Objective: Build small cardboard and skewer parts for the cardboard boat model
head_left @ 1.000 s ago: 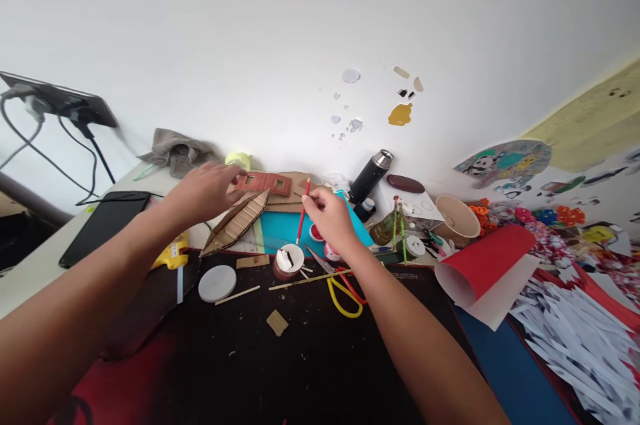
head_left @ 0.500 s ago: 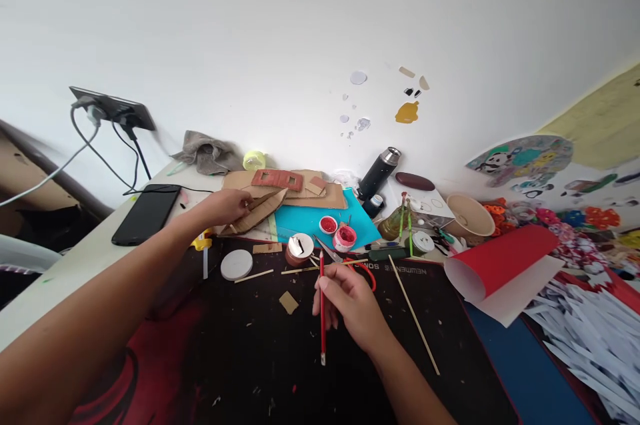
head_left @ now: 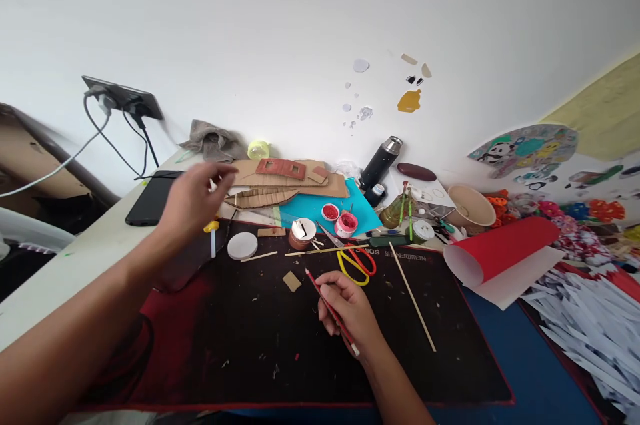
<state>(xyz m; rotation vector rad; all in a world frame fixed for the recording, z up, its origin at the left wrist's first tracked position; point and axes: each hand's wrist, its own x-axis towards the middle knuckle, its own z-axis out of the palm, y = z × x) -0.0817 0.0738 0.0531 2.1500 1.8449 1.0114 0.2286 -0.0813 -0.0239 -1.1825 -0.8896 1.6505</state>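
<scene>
My right hand [head_left: 347, 308] grips a red pencil [head_left: 327, 301] over the dark desk mat, its dark tip slanting up to the left. A small cardboard square [head_left: 292, 281] lies just left of the tip. Up at the left, my left hand [head_left: 203, 195] is in the air with fingers loosely bent and thumb apart; I see nothing in it. Beside its fingertips rests a boat-shaped corrugated cardboard piece [head_left: 265, 197]. Behind that, a red-painted cardboard strip with cut-out windows [head_left: 281, 169] lies on flat cardboard [head_left: 337, 186]. Scissors with red and yellow handles [head_left: 356, 265] lie beyond my right hand.
Open red paint pots [head_left: 345, 224], a brown-sided jar [head_left: 303, 233] and a white round lid [head_left: 243, 246] stand along the mat's back edge. A thin stick [head_left: 413, 296] lies at right, near rolled red paper [head_left: 503, 251]. A black phone [head_left: 153, 198] is at left.
My left hand has let go of the boat-shaped cardboard and drawn back to the left; the piece now lies flatter. The pencil in my right hand has tilted from upright to slanted.
</scene>
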